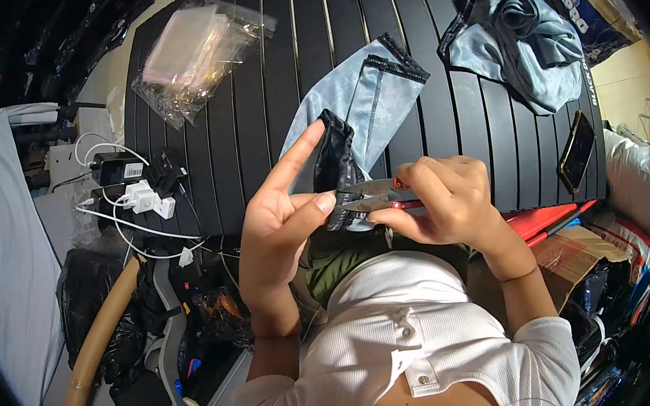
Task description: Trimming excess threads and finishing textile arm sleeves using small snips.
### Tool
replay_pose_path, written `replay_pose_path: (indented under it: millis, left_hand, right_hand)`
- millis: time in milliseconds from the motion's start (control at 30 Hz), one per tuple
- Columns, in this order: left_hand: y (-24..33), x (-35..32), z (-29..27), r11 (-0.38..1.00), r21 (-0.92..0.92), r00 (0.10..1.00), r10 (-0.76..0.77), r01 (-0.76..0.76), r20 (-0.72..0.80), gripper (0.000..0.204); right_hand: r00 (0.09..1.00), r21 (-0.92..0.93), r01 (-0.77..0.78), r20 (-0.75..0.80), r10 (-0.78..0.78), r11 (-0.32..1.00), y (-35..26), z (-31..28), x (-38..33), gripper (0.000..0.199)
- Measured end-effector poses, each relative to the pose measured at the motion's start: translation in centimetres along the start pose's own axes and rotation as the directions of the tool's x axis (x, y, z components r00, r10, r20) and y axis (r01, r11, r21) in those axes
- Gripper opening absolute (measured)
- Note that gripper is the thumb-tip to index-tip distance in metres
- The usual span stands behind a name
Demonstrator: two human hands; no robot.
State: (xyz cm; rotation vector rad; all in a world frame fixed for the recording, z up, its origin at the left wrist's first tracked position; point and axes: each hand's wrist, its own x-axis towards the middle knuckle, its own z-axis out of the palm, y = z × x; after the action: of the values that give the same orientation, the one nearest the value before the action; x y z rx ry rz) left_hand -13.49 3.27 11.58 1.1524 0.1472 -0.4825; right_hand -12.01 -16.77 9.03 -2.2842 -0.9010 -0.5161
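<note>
A light blue-grey fabric piece [331,89] with black edge bands, shaped like a sleeve, lies partly on the slatted black table. My left hand [279,221] grips its near black band [334,154], with the index finger stretched along the band and the thumb pressed on its near end. In my right hand [445,199] is a pair of thread snips [371,196] with grey blades and red parts. The blades stand apart and point left, at the band's edge beside my left thumb. Whether they touch a thread is too small to tell.
On the table [259,154] lie clear plastic bags [192,52] at far left, a heap of similar blue-grey garments [516,47] at far right, and a phone [576,151] near the right edge. Chargers with white cables [147,199] sit left; a cardboard box [577,252] stands at lower right.
</note>
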Motion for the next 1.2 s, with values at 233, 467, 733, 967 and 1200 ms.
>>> replay_pose_path:
  millis: [233, 467, 733, 967, 1200]
  left_hand:
    - [0.0, -0.1, 0.1, 1.0, 0.019, 1.0, 0.001, -0.001, -0.008, 0.065]
    - [0.0, -0.1, 0.4, 0.999, -0.029, 1.0, 0.013, -0.014, -0.011, 0.065]
    - [-0.2, 0.0, 0.5, 0.999, -0.007, 0.999, 0.047, -0.047, -0.005, 0.065]
    - [0.0, 0.1, 0.8, 0.997, 0.071, 0.999, 0.038, -0.037, -0.015, 0.071]
    - [-0.5, -0.1, 1.0, 0.994, -0.002, 0.991, 0.112, -0.113, -0.066, 0.065]
  right_hand:
    - [1.0, 0.037, -0.006, 0.01, 0.005, 0.999, 0.1, 0.1, 0.0, 0.034]
    - [0.998, 0.139, -0.052, 0.054, 0.045, 0.989, 0.3, -0.2, 0.0, 0.034]
    - [0.996, 0.161, -0.068, 0.061, 0.059, 0.985, 0.4, 0.0, -0.1, 0.033]
    - [0.997, 0.121, -0.048, 0.066, 0.041, 0.992, 0.6, -0.3, -0.2, 0.032]
    - [0.931, 0.393, -0.331, -0.016, 0.366, 0.858, 1.2, -0.8, -0.7, 0.035]
